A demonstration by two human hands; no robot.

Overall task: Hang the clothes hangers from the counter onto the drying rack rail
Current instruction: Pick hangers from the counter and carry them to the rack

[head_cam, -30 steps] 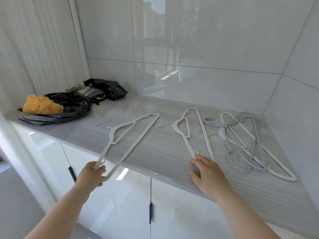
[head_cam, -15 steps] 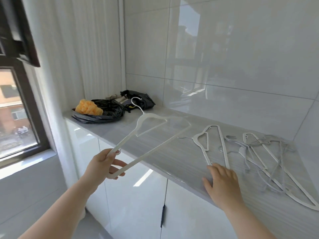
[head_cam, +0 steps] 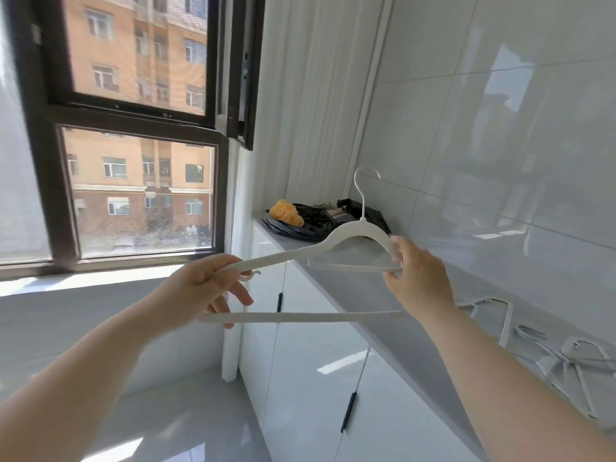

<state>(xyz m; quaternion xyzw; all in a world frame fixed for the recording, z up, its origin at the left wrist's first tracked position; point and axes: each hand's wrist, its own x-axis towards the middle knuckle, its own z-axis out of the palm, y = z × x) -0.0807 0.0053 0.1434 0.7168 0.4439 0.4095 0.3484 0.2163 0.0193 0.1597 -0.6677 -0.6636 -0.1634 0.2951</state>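
A white clothes hanger [head_cam: 293, 253] with a metal hook is held upright in the air, off the grey counter [head_cam: 383, 295]. My left hand [head_cam: 203, 285] grips its left shoulder end. My right hand [head_cam: 418, 278] holds its right shoulder end. Several other white and grey hangers [head_cam: 546, 348] lie flat on the counter at the right. No drying rack rail is in view.
A black plastic bag [head_cam: 300, 221] with an orange object [head_cam: 286, 211] on it lies at the counter's far end, beside a dark bag [head_cam: 370, 211]. A dark-framed window [head_cam: 133, 135] fills the left. White cabinet doors [head_cam: 316, 378] stand below the counter.
My left hand lifted the hanger off the counter and turned it upright. My right hand left the counter and took the hanger's other end. My view swung left toward the window.
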